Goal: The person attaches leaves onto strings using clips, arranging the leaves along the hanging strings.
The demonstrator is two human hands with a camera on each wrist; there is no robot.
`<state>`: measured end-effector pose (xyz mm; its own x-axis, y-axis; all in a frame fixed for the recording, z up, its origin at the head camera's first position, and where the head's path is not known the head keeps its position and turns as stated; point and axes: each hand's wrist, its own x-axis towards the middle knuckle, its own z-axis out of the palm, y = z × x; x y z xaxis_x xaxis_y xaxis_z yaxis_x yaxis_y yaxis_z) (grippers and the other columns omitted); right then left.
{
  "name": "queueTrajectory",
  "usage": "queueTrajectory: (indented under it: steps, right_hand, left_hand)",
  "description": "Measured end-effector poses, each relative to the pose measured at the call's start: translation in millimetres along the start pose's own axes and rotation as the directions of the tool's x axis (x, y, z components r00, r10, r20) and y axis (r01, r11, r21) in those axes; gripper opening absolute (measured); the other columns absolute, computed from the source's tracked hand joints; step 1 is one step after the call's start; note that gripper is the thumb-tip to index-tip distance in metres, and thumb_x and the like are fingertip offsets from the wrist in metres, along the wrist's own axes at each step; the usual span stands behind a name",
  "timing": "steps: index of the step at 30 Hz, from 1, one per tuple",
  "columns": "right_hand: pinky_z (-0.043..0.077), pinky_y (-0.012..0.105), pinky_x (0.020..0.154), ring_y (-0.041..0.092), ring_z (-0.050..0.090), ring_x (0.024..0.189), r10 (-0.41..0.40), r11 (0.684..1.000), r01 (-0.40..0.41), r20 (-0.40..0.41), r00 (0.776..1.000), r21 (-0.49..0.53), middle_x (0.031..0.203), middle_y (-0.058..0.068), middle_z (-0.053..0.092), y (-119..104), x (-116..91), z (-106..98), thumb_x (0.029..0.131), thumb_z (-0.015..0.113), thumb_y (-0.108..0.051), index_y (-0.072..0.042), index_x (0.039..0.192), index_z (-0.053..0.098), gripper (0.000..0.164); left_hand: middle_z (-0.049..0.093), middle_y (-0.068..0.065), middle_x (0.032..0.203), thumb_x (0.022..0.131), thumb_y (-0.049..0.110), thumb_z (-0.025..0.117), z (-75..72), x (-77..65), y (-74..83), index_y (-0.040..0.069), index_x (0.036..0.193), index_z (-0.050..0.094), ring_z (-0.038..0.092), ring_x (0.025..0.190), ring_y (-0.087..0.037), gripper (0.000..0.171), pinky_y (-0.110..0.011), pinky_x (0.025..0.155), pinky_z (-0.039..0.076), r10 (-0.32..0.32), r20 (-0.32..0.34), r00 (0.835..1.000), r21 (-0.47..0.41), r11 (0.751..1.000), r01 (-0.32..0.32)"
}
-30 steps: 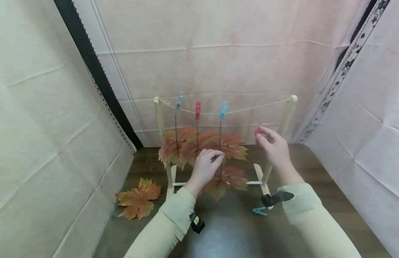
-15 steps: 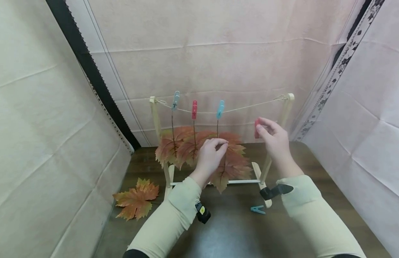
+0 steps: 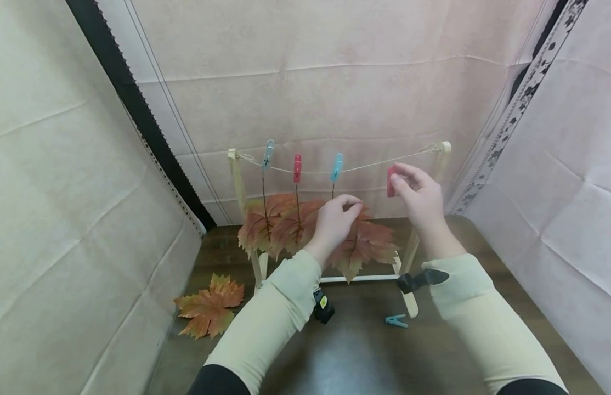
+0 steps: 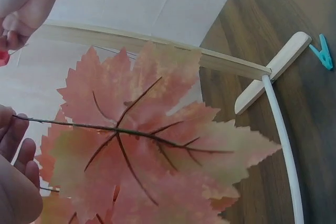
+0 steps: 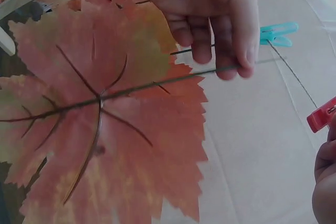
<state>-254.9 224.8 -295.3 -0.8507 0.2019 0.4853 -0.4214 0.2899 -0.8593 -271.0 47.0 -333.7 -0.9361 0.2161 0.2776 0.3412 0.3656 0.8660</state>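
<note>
My left hand (image 3: 337,222) pinches the thin dark stem of an artificial maple leaf (image 4: 142,135), which hangs below the fingers, reddish with greenish edges. In the right wrist view that stem runs up between thumb and forefinger. My right hand (image 3: 421,200) pinches a red clothespin (image 3: 391,182) close under the right part of the string (image 3: 374,164). Left of the hands, a blue clothespin (image 3: 268,154), another red clothespin (image 3: 297,168) and a second blue clothespin (image 3: 337,167) sit on the string, each with a leaf hanging by its stem. The left hand partly covers those leaves.
A wooden stand (image 3: 238,181) carries the string between two posts, with a white rod (image 3: 374,278) low across it. An orange leaf (image 3: 210,306) lies on the table at the left. A loose blue clothespin (image 3: 396,321) lies near the stand's right foot.
My left hand has risen and moved right, bringing the pinched leaf up with it. My right hand has lifted the red clothespin nearer the string.
</note>
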Motion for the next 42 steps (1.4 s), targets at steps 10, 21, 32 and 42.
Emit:
queueTrajectory:
  steps: [10, 21, 32, 42]
  right_hand:
    - [0.046, 0.025, 0.076, 0.011, 0.063, 0.077, 0.016, 1.0, -0.017, 0.031, 0.999, 0.013, 0.093, -0.003, 0.067, -16.4, 13.1, 2.5, 0.09, 0.063, -0.024, -0.009, 0.119, 0.061, 0.032]
    - [0.044, 0.03, 0.085, 0.017, 0.061, 0.092, 0.049, 0.994, -0.056, 0.068, 0.996, 0.093, 0.116, 0.007, 0.06, -34.7, 33.1, 7.4, 0.091, 0.062, -0.024, -0.01, 0.126, 0.055, 0.039]
    - [0.043, 0.035, 0.095, 0.019, 0.053, 0.111, 0.119, 0.977, -0.147, 0.175, 0.977, 0.155, 0.133, 0.011, 0.047, -42.1, 45.9, 18.9, 0.096, 0.053, -0.014, -0.008, 0.139, 0.044, 0.044]
    - [0.043, 0.022, 0.065, 0.011, 0.054, 0.071, 0.106, 0.973, -0.134, 0.152, 0.983, 0.189, 0.088, 0.003, 0.061, -43.4, 50.7, 21.0, 0.095, 0.054, -0.011, -0.003, 0.125, 0.055, 0.031]
  left_hand:
    - [0.066, 0.006, 0.095, 0.094, 0.026, 0.057, 7.4, 8.5, 10.2, 0.012, 0.105, 0.068, 0.058, 0.092, -0.009, 0.021, -0.028, 0.08, 0.046, -0.014, -0.018, 1.0, -0.045, 0.999, 0.014]
    - [0.066, 0.002, 0.094, 0.095, 0.023, 0.055, 16.6, 21.8, 24.0, 0.011, 0.104, 0.068, 0.059, 0.084, -0.01, 0.02, -0.029, 0.079, 0.046, -0.016, -0.135, 0.991, -0.029, 1.0, 0.012]
    - [0.07, 0.003, 0.096, 0.094, 0.026, 0.056, 19.0, 31.3, 32.1, 0.013, 0.103, 0.07, 0.062, 0.091, -0.011, 0.021, -0.045, 0.098, 0.027, 0.008, -0.204, 0.979, 0.074, 0.997, 0.008]
    - [0.07, 0.001, 0.096, 0.093, 0.024, 0.059, 23.3, 34.2, 36.2, 0.01, 0.102, 0.071, 0.062, 0.086, -0.011, 0.02, -0.027, 0.074, 0.049, -0.013, -0.227, 0.974, -0.02, 1.0, 0.008]
